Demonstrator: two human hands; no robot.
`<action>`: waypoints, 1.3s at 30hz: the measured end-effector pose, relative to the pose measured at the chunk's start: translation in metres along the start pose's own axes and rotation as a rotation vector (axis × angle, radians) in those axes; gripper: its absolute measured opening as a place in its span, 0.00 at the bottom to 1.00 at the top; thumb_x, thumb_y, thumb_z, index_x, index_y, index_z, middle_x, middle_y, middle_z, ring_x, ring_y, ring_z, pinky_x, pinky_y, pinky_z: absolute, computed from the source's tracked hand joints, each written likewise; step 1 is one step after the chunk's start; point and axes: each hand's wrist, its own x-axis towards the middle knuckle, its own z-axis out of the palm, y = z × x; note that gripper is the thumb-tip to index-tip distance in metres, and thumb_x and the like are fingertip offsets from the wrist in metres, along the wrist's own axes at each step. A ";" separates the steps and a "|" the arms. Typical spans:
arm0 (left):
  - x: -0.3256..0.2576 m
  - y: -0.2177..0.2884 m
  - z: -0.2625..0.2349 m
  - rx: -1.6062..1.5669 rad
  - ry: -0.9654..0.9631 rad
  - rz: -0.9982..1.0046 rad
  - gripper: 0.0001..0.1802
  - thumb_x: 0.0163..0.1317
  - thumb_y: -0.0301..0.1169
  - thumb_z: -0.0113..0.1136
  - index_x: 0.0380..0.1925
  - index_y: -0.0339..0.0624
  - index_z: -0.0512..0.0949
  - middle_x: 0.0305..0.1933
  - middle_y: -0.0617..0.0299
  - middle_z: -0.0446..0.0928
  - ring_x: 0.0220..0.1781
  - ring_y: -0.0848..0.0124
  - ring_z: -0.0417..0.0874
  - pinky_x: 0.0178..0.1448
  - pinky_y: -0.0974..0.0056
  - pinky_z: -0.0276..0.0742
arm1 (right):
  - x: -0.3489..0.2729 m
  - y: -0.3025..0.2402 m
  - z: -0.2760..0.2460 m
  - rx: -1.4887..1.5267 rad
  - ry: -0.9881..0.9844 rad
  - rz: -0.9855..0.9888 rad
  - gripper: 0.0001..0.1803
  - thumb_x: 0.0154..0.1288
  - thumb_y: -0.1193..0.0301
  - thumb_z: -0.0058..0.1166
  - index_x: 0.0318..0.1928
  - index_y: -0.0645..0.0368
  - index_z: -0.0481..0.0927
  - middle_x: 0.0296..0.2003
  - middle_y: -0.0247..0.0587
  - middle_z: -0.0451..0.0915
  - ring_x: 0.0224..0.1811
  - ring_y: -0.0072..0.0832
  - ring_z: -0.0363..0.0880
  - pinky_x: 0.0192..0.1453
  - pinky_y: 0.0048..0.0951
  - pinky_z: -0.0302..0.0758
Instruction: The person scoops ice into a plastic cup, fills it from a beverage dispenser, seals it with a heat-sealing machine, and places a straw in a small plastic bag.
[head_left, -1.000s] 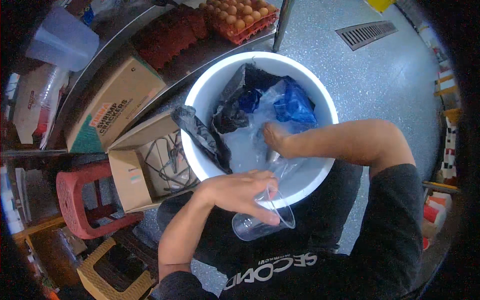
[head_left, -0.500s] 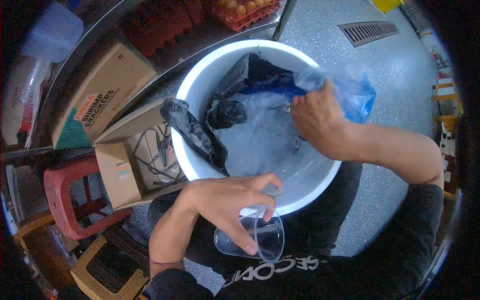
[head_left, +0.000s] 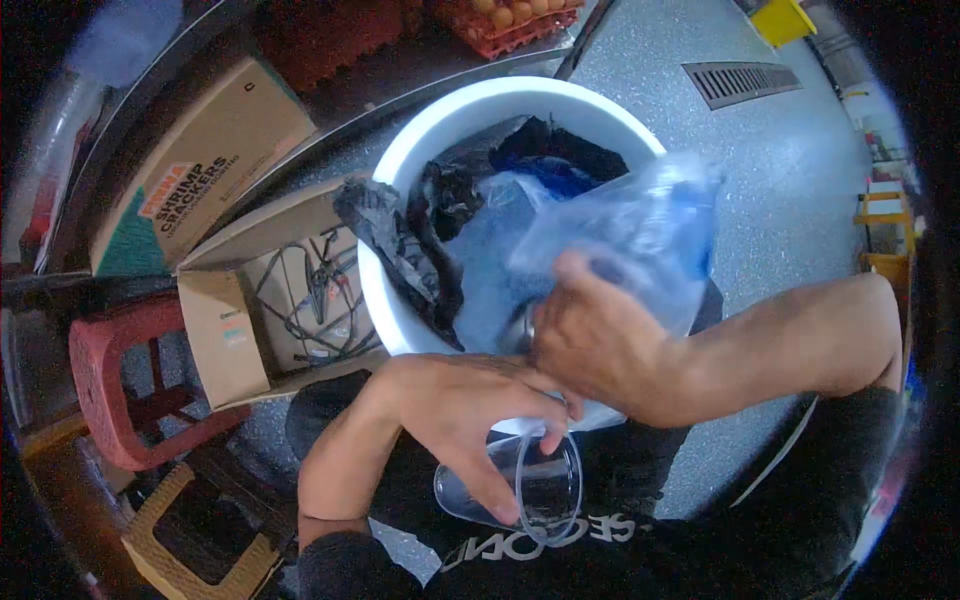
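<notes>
My left hand (head_left: 465,408) is closed round a clear plastic cup (head_left: 470,496), tipped on its side above my lap, close to the tub's near edge. Reaching in from the right, my right hand (head_left: 610,350) has its fingers curled on a see-through plastic bag (head_left: 625,215) with a bluish tint. Motion blurs that bag, and its contents are unclear. A small greyish patch by the right fingertips cannot be made out. Both hands are over the near side of a large white tub (head_left: 376,275). Crumpled black plastic (head_left: 375,225) lines its left side and hangs over the rim.
Left of the tub stands an open cardboard box (head_left: 225,340) with thin black strips inside. Behind it leans a closed carton (head_left: 215,150). A red stool (head_left: 95,390) and a tan stool (head_left: 150,530) are at lower left. Eggs in a red tray (head_left: 500,35) sit at the top.
My right hand has come nearer and left, toward my left hand, drawing the clear bag across the tub. The left hand still holds the cup, almost unmoved.
</notes>
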 end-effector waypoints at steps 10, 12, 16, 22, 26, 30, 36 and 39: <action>-0.004 0.007 -0.002 0.042 -0.053 -0.079 0.38 0.36 0.54 0.80 0.43 0.44 0.75 0.64 0.46 0.64 0.61 0.46 0.74 0.62 0.54 0.70 | 0.053 0.050 0.095 0.281 -0.374 -0.116 0.08 0.59 0.69 0.58 0.32 0.57 0.88 0.37 0.45 0.87 0.43 0.39 0.87 0.45 0.43 0.83; -0.001 0.011 -0.002 0.082 -0.052 -0.118 0.39 0.35 0.54 0.80 0.43 0.45 0.75 0.65 0.45 0.62 0.60 0.46 0.74 0.61 0.54 0.70 | 0.048 0.064 0.121 0.218 -0.297 -0.057 0.09 0.60 0.69 0.57 0.34 0.57 0.88 0.37 0.47 0.87 0.43 0.41 0.87 0.45 0.44 0.83; 0.002 0.009 -0.003 0.115 -0.006 -0.125 0.40 0.33 0.54 0.81 0.45 0.47 0.76 0.66 0.43 0.60 0.58 0.46 0.74 0.61 0.54 0.70 | 0.069 0.056 0.150 0.306 -0.069 0.350 0.11 0.62 0.70 0.54 0.39 0.59 0.87 0.38 0.50 0.86 0.42 0.44 0.86 0.45 0.45 0.83; 0.004 0.009 0.001 0.121 0.034 -0.143 0.42 0.30 0.54 0.82 0.44 0.44 0.76 0.66 0.43 0.60 0.57 0.47 0.75 0.61 0.55 0.70 | 0.063 0.074 0.130 0.323 -0.132 0.259 0.13 0.63 0.71 0.51 0.44 0.61 0.84 0.45 0.53 0.84 0.47 0.46 0.84 0.50 0.43 0.82; 0.006 0.010 0.004 0.141 0.055 -0.128 0.42 0.30 0.53 0.83 0.44 0.42 0.77 0.66 0.42 0.60 0.57 0.47 0.75 0.60 0.56 0.71 | 0.052 0.068 0.134 0.363 0.002 0.217 0.14 0.62 0.70 0.51 0.44 0.61 0.84 0.46 0.54 0.83 0.50 0.47 0.83 0.51 0.45 0.81; 0.008 0.014 0.014 0.139 0.044 -0.212 0.41 0.31 0.53 0.83 0.44 0.43 0.77 0.64 0.41 0.62 0.57 0.47 0.75 0.59 0.56 0.72 | 0.047 0.083 0.100 0.553 -0.062 0.278 0.16 0.58 0.68 0.54 0.44 0.65 0.83 0.44 0.60 0.82 0.48 0.50 0.83 0.51 0.47 0.81; 0.007 0.037 0.025 0.295 0.090 -0.245 0.39 0.32 0.54 0.82 0.41 0.43 0.76 0.60 0.44 0.66 0.57 0.48 0.73 0.58 0.56 0.71 | 0.065 0.054 0.085 0.667 0.090 0.305 0.16 0.54 0.69 0.56 0.39 0.69 0.83 0.36 0.66 0.82 0.42 0.54 0.84 0.48 0.49 0.81; 0.008 0.024 0.034 0.328 0.175 -0.179 0.38 0.34 0.54 0.81 0.40 0.43 0.75 0.59 0.47 0.67 0.56 0.50 0.73 0.56 0.56 0.72 | 0.107 0.034 0.145 0.600 0.318 0.222 0.14 0.52 0.70 0.57 0.35 0.70 0.83 0.33 0.64 0.83 0.39 0.55 0.84 0.46 0.49 0.81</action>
